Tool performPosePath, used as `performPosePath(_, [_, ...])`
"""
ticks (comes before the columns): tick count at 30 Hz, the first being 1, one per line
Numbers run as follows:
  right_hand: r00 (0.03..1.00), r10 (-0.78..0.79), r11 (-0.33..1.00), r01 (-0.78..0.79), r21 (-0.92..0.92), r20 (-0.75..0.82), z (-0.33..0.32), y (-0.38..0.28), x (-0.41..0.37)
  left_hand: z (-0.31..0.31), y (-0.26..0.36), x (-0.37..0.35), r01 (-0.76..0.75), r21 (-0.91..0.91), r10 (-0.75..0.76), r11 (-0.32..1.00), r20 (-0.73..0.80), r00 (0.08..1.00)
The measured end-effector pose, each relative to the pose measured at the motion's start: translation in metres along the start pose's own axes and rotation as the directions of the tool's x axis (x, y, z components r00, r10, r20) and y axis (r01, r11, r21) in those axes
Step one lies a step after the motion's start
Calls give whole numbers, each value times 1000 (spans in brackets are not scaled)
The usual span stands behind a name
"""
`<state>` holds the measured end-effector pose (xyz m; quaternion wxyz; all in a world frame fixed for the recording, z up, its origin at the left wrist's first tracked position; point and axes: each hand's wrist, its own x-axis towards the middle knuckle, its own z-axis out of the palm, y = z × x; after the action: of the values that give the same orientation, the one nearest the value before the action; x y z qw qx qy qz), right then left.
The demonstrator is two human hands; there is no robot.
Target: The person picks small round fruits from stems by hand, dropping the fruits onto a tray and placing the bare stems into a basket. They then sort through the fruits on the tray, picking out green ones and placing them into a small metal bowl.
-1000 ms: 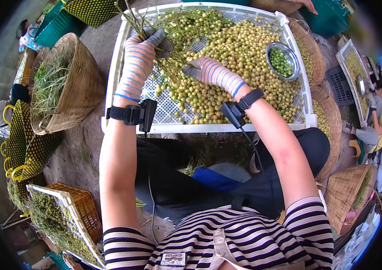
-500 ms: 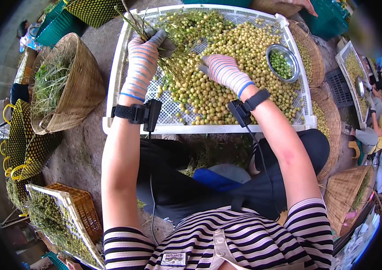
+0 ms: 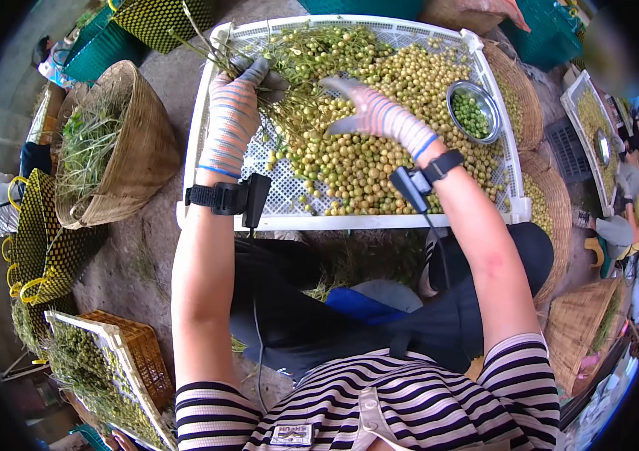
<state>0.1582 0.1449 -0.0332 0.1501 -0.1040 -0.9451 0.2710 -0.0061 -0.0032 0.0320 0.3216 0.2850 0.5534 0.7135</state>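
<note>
My left hand (image 3: 240, 98), in a striped glove with grey fingers, is closed around a bunch of thin stems (image 3: 215, 51) over the left side of a white mesh tray (image 3: 259, 222). Twigs with small fruits hang from that bunch toward the middle. My right hand (image 3: 376, 113), gloved alike, is just right of the stems with thumb and fingers spread and nothing in it. Below it lie many loose round yellow-green fruits (image 3: 364, 165). A metal bowl (image 3: 497, 113) holding green fruits (image 3: 470, 116) rests on them at the right. More fruiting stems (image 3: 327, 49) lie along the tray's far side.
A wicker basket of stalks (image 3: 135, 143) stands left, beside black-yellow woven baskets (image 3: 41, 248). A crate with a loaded tray (image 3: 135, 353) is at lower left. Round wicker baskets (image 3: 556, 218) flank the tray's right. Co-workers sit at both edges; one (image 3: 635, 218) is beside another tray.
My right hand has opened from a closed pose among the fruits, its fingers now spread. My left hand keeps its grip on the stems. The view has shifted slightly.
</note>
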Motion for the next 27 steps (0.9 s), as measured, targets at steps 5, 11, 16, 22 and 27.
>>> performPosePath(5, [981,98,968,-133,212,166,45,-9,17,-8,-1,1,-14,-66,18,998,60,998])
performPosePath(11, [907,366,911,-302,-280,211,20,-37,10,-10,-6,-1,37,-11,-38,999,-44,998])
performPosePath(16, [951,271,952,-243,-185,149,19,-16,-6,-31,-4,7,9,-108,-7,994,23,1000])
performPosePath(22, [888,376,870,-239,-432,265,-3,-12,-5,-31,-2,9,81,-232,-82,969,6,997])
performPosePath(27, [968,-250,939,236,251,24,2,-16,16,-19,-1,2,197,-231,-144,953,228,963])
